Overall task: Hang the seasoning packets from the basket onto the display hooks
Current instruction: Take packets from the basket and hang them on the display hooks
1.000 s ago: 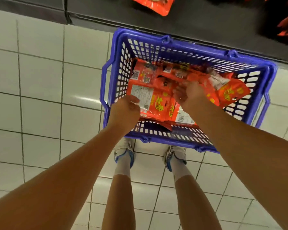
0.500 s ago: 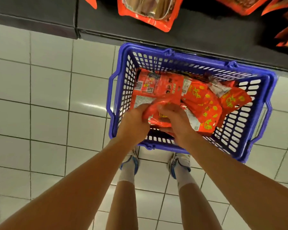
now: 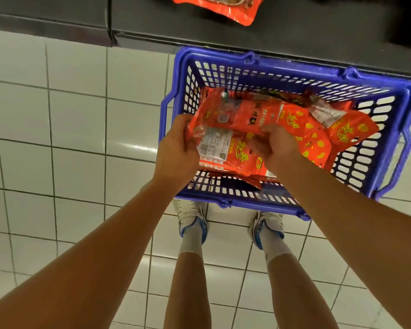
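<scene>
One head-worn wide-angle camera looks steeply down, close over the blue basket (image 3: 292,74) on the tiled floor (image 3: 69,138)

**Operator's dress, head view**

I note bare forearms, no sleeves, behind left hand (image 3: 176,153) and right hand (image 3: 277,148). Below them: bare legs, white crew socks (image 3: 192,241), white trainers (image 3: 191,218) with blue collars.

Hanging packet (image 3: 226,8) cut off by top edge. Left hand (image 3: 176,153) fingertips hidden under the seasoning packets (image 3: 235,129). Print on them too blurred to read. Basket (image 3: 294,74) floor mostly covered.
</scene>
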`<state>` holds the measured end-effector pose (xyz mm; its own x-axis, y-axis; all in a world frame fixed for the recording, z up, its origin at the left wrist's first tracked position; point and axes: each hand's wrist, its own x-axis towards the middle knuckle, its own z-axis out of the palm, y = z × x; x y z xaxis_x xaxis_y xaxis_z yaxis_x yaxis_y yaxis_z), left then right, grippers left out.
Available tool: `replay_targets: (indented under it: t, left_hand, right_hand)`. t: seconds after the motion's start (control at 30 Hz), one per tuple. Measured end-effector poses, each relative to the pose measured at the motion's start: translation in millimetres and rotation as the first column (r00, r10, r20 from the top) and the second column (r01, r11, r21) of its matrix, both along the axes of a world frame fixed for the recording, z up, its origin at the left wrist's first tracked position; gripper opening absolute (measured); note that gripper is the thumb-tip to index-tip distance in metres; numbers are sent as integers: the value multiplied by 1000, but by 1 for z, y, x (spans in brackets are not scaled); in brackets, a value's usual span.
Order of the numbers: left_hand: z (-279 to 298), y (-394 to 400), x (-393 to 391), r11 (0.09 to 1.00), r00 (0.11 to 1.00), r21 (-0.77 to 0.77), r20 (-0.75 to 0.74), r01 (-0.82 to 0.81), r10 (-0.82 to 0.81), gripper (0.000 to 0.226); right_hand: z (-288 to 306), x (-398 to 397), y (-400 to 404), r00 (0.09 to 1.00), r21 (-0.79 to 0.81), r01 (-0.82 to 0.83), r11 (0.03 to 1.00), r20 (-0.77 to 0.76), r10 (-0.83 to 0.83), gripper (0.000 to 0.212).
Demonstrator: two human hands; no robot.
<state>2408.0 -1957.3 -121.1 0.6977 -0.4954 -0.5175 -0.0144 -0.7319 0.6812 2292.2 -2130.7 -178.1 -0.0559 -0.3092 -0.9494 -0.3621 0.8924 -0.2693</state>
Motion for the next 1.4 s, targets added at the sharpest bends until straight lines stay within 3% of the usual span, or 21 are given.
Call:
replay_targets:
  t: [0.07,0.2,0.33,0.43,0.5,0.6,0.67,0.77,0.83,0.93,1.03,1.1,1.17,1.3,1.4]
  left_hand:
    - [7,-4,1,999,1000,-33,2,30,-30,25]
    - [23,-23,-7,990,992,-117,-85,83,-93,25]
    - [32,-33,-27,985,957,-141,-258,99,-133,35]
    - [46,-34,-40,979,925,-202,-371,3,-79,47]
    - [57,-31,-45,977,930,-208,-364,-36,-44,57]
    - [71,-21,-43,973,943,-208,-332,-102,28,48]
    - [86,-13,-37,973,922,-149,-369,-178,112,41]
    - [119,-6,-27,937,818,-88,-520,-339,247,36]
    - [146,-6,-21,915,774,-98,-572,-392,270,33]
    - [194,-9,-14,886,736,-126,-615,-445,282,40]
    - [247,-8,-7,852,724,-165,-621,-496,301,42]
    - [284,-6,-3,832,736,-210,-607,-514,301,38]
    - [325,-4,1,818,762,-278,-588,-505,271,32]
    - [426,-10,7,798,835,-365,-470,-480,287,19]
    - [511,-20,17,772,856,-393,-357,-500,373,36]
  right_hand:
    - [21,-7,-2,998,-98,14,995,65,-8,4]
    - [74,-15,1,970,-127,-65,990,227,93,21]
    - [111,-3,13,938,-53,-101,993,328,113,20]
    - [128,5,21,941,11,-42,999,336,35,19]
    - [137,5,26,942,47,-17,999,336,0,16]
    - [151,-4,30,913,94,-70,993,408,26,25]
    - [164,-11,24,924,12,-137,991,362,123,32]
    - [187,-18,1,927,-315,-317,894,97,363,27]
    - [208,-18,-13,867,-370,-414,832,117,484,36]
    - [250,-8,-22,801,-325,-449,832,265,536,23]
    - [299,8,-27,833,-290,-296,910,387,395,19]
    - [335,17,-30,814,-234,-218,947,491,309,28]
    - [379,25,-29,775,-231,-187,955,563,288,24]
    - [487,37,-26,746,-378,-103,920,583,323,6]
    - [580,46,-36,748,-489,1,872,579,324,9]
